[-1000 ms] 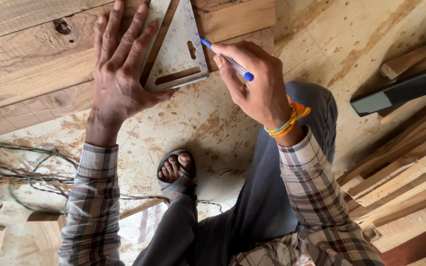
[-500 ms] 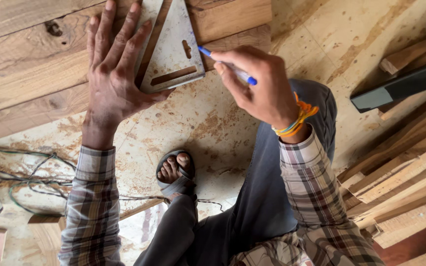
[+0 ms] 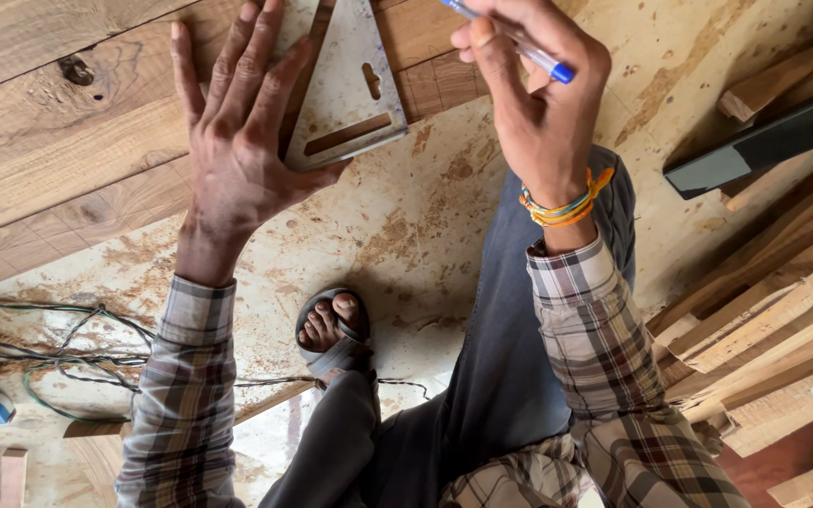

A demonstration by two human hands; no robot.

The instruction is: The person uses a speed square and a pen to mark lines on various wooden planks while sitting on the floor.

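Right hand [image 3: 538,103] fingers pinch a blue pen [image 3: 519,42] near the frame's top; left hand [image 3: 237,141] — fingers spread flat — presses a metal triangular square [image 3: 345,89] onto wooden planks [image 3: 58,141]; a dark phone [image 3: 755,146] lies on stacked timber [image 3: 773,329] — right.

This was a woodworking shop, worked at floor level. Rough planks [image 3: 68,122] with knots and open grain lay across a stained, dusty floor [image 3: 406,226], a metal square [image 3: 345,94] sat on them, and more cut boards [image 3: 773,329] were stacked along the right side. Loose wires [image 3: 58,353] trailed over the floor at the left, small offcuts [image 3: 11,475] lay near the bottom corner, and a sandalled foot [image 3: 333,331] rested on the same floor among the timber.
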